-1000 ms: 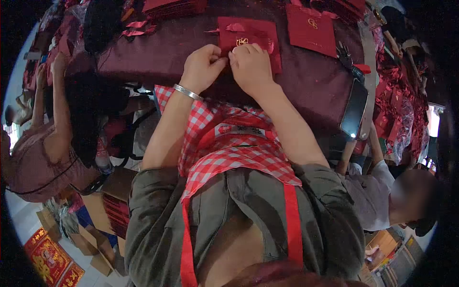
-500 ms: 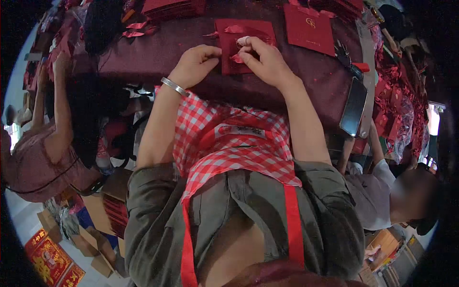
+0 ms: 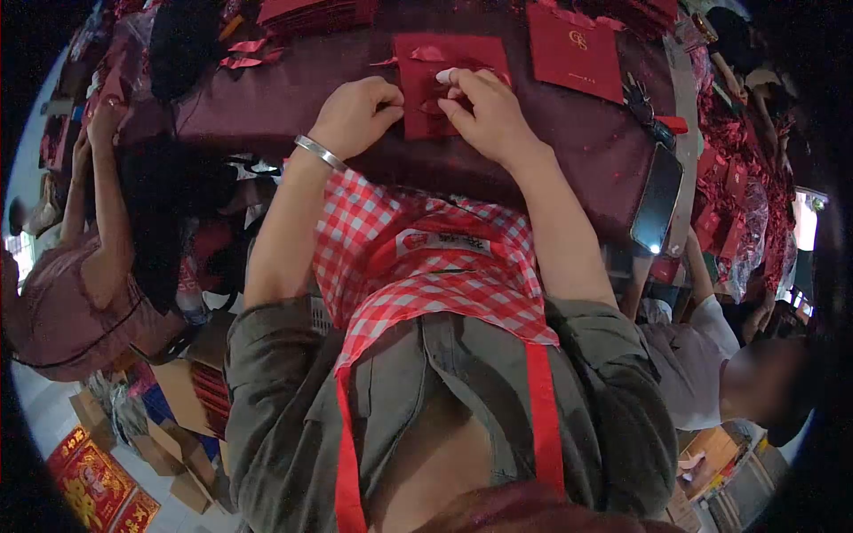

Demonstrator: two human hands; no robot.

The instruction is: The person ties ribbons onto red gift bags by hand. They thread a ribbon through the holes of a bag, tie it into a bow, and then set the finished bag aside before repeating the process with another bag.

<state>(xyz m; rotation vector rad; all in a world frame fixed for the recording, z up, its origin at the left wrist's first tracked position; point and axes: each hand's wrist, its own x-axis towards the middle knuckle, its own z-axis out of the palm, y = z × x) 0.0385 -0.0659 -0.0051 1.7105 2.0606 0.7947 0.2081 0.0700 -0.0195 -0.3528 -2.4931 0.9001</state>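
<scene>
A square red card (image 3: 426,123) lies on the dark red tablecloth in front of me, with a glossy red ribbon (image 3: 428,54) near its top edge. At the card's left edge is my left hand (image 3: 357,115), its fingers curled and pressed together; what they hold, if anything, is too small to name. Over the card's right part is my right hand (image 3: 487,111), thumb and forefinger apart, with a white covering on one fingertip. Thin red ribbon lies by its fingertips, and I cannot make out whether they grip it.
Another red card with gold print (image 3: 577,55) lies to the right, near keys (image 3: 638,99) and a phone (image 3: 657,200). Stacked red cards (image 3: 315,13) and loose ribbons (image 3: 251,55) are at the back left. People work on both sides.
My left hand has shifted slightly left and up. My right thumb and forefinger are further apart, and the red ribbon between them has dropped closer to the card.
</scene>
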